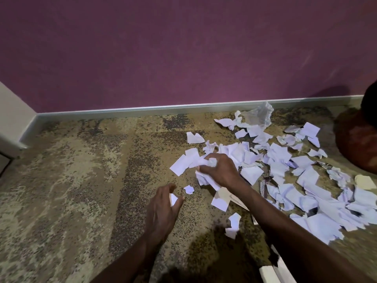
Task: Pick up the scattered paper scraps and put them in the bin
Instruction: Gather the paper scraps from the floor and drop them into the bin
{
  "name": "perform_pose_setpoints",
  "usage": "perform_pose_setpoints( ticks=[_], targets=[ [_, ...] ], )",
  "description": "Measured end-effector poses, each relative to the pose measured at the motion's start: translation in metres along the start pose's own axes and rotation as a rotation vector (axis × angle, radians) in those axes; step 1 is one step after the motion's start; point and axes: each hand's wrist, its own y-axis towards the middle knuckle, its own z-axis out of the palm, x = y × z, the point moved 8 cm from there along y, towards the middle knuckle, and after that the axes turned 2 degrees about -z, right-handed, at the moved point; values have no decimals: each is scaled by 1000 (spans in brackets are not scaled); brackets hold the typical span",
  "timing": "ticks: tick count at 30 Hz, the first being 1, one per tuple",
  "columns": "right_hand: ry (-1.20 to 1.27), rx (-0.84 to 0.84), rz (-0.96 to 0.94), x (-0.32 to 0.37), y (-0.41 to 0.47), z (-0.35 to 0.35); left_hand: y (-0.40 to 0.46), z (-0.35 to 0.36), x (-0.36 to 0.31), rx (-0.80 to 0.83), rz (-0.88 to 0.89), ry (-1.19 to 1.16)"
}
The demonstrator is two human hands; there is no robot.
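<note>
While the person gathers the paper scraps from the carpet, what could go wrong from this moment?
1. The right hand already grips a crumpled bunch of scraps; taking more may let pieces fall out.
2. The left hand pinches only one small scrap, so the large pile may take many slow trips.
3. No bin is clearly in view, so scraps might drop while being carried.

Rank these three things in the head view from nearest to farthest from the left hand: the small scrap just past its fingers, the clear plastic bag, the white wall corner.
From the left hand:
1. Small scrap, just right of the fingertips.
2. Clear plastic bag, far right by the baseboard.
3. White wall corner, far left.
</note>
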Motion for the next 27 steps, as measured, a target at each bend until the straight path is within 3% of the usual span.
perform_pose_setpoints(
  ticks=[3,5,11,17,22,25,27],
  targets=[
    [339,-30,120,-15,-3,-23,12,15,-21,149,124,-32],
    [458,-58,164,-27,-7,-36,19,26,-31,219,210,96],
    [715,-135,316,-66,-30,-49,30,29,-38,168,276,225],
    [1047,-137,418,-81,-39,-34,42,18,-59,124,29,-147],
    [1206,-136,429,-69,-40,-30,37,28,-101,334,-435,-703],
    [1226,-230,373,-58,-41,-37,30,34,-125,370,-720,-1029],
    [1182,-303,308,-49,-43,-41,28,39,-149,443,-804,-1257]
  ],
)
